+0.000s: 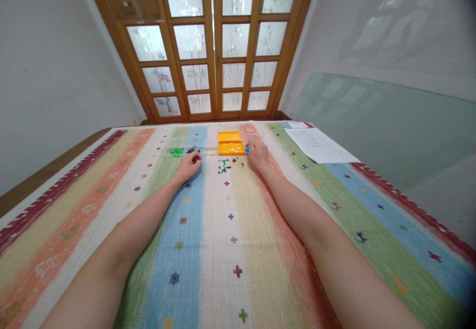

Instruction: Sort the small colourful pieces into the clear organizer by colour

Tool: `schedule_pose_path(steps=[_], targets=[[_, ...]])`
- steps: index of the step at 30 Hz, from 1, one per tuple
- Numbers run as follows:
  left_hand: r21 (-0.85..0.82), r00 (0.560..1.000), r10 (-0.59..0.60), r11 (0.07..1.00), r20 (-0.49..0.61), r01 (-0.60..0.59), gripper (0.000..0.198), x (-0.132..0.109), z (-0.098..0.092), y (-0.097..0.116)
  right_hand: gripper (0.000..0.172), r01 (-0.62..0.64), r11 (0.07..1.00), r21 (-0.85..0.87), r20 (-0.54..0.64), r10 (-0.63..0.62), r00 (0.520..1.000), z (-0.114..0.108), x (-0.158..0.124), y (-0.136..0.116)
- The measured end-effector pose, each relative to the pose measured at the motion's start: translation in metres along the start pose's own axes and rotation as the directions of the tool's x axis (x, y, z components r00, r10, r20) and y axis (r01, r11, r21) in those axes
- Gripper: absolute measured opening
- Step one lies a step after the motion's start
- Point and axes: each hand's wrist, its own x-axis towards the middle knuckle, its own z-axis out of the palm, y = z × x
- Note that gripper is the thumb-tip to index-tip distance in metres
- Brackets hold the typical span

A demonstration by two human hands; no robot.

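My left hand (189, 165) is closed, its fingers curled together just in front of a clear box of dark brown pieces (193, 151). Whatever its fingertips may pinch is too small to make out. My right hand (258, 153) is also closed, with fingers bent down beside some blue pieces (247, 149); its fingertips are partly hidden. Between the hands stands an open yellow box (231, 152) with small white pieces inside. Scattered in front of it on the cloth are small mixed-colour pieces (224, 166) in blue, green, brown and pale tones.
A clear box with green pieces (177, 151) stands left of the brown ones, and another with pale yellow pieces (211, 151) adjoins the yellow box. Printed paper (320, 145) lies at the right on the striped tablecloth (219, 249). Beyond the table are wood-framed glass doors (234, 61).
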Motion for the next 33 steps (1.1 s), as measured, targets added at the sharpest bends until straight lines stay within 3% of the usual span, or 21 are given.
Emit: schedule_pose_path(steps=[5, 10, 13, 17, 21, 25, 28, 30, 33], targets=[[-0.212, 0.982, -0.154, 0.969, -0.105, 0.129, 0.022, 0.007, -0.005, -0.016, 0.050, 0.103, 0.994, 0.040, 0.034, -0.104, 0.994, 0.000, -0.004, -0.008], [-0.443, 0.913, -0.368, 0.858, -0.177, 0.259, 0.033, 0.010, -0.011, -0.019, 0.051, 0.137, 0.991, -0.001, 0.063, -0.137, 0.989, 0.006, -0.007, -0.013], [-0.527, 0.896, -0.423, 0.797, -0.139, 0.295, 0.039, 0.011, -0.015, -0.017, 0.051, 0.165, 0.986, -0.036, 0.084, -0.162, 0.983, 0.010, -0.008, -0.014], [-0.651, 0.895, -0.445, 0.682, -0.009, 0.332, 0.047, 0.016, -0.015, -0.013, 0.050, 0.233, 0.969, -0.077, 0.101, -0.225, 0.969, 0.015, -0.008, -0.012], [-0.688, 0.878, -0.474, 0.616, 0.066, 0.384, 0.060, 0.019, -0.013, -0.008, 0.052, 0.283, 0.955, -0.088, 0.092, -0.275, 0.957, 0.018, -0.008, -0.012], [-0.650, 0.896, -0.440, 0.665, 0.057, 0.367, 0.057, 0.017, -0.011, -0.009, 0.050, 0.331, 0.940, -0.086, 0.128, -0.319, 0.939, 0.015, -0.010, -0.019], [-0.515, 0.922, -0.388, 0.788, 0.011, 0.338, 0.043, 0.014, -0.005, -0.009, 0.044, 0.388, 0.919, -0.065, 0.190, -0.371, 0.909, 0.011, -0.014, -0.028], [-0.344, 0.960, -0.280, 0.901, -0.001, 0.263, 0.033, 0.011, 0.001, -0.005, 0.042, 0.430, 0.901, -0.060, 0.228, -0.407, 0.885, 0.010, -0.016, -0.034], [-0.065, 0.999, -0.006, 0.998, 0.044, 0.009, 0.027, 0.006, 0.012, 0.010, 0.039, 0.462, 0.883, -0.080, 0.247, -0.431, 0.868, 0.010, -0.018, -0.039]])
